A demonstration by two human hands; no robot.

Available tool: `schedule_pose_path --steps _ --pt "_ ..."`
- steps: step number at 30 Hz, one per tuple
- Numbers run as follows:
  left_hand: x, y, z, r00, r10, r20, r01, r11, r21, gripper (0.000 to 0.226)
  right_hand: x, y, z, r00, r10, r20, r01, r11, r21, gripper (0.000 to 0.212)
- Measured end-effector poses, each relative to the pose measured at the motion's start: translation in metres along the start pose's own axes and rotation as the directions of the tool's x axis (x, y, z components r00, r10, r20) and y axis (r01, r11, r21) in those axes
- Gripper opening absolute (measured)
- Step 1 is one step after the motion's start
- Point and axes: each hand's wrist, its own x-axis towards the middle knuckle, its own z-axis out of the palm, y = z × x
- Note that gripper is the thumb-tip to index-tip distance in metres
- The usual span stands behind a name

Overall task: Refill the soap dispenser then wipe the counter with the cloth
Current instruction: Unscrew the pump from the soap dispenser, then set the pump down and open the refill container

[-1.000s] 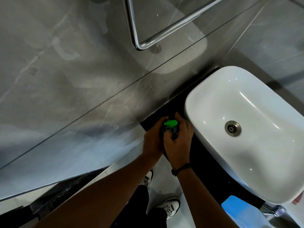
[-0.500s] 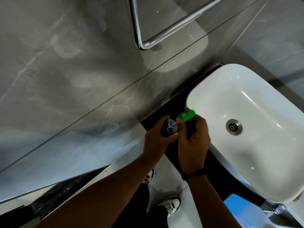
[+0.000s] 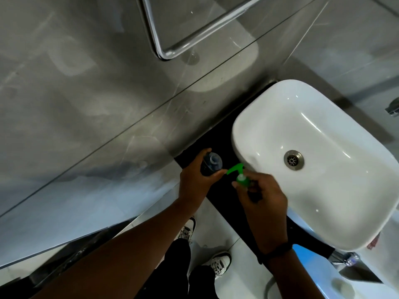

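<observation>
the right hand (image 3: 262,199) pinches the green pump (image 3: 238,175) by its collar, fingers curled round it, holding it off to the side of the bottle (image 3: 211,164) and just in front of the sink (image 3: 323,190). the nozzle points back toward the bottle, almost touching the left thumb. held like this, the pump is clear of the opening, and any drip from its tube would probably land on the dark tabletop (image 3: 220,134) rather than the floor; the tube itself is hidden under the hand.

the left hand (image 3: 194,180) wraps the bottle's body, thumb on the near side and fingers round the far side, so the bottle stays upright and cannot skid while it stands uncapped. its mouth shows as an open dark ring facing up, ready to take soap. the bottle stands on the tabletop strip between the wall and the sink's left rim.

judging by this, the opening step is done and the pour is not yet begun; no refill container can be picked out for sure. a pale blue thing (image 3: 313,262) lies at the lower right near the tap (image 3: 345,258), possibly the cloth, but it is too unclear to tell. below, the person's shoes (image 3: 218,263) stand on the pale floor.
</observation>
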Motion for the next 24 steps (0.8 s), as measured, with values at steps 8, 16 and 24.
schedule_pose_path --steps 8,16,24 --pt "0.000 -0.005 0.003 0.999 0.001 -0.035 0.001 0.999 0.037 0.080 -0.018 0.073 0.040 0.874 0.415 0.250 -0.334 0.890 -0.311 0.031" --pt "0.001 -0.002 0.005 1.000 -0.006 -0.023 0.007 0.999 0.050 0.085 -0.017 0.098 0.054 0.846 0.444 0.296 -0.322 0.867 -0.379 0.034" --pt "-0.009 0.001 -0.006 0.999 -0.027 -0.018 0.028 0.998 0.057 0.114 -0.029 0.085 0.036 0.858 0.438 0.267 -0.366 0.887 -0.281 0.051"
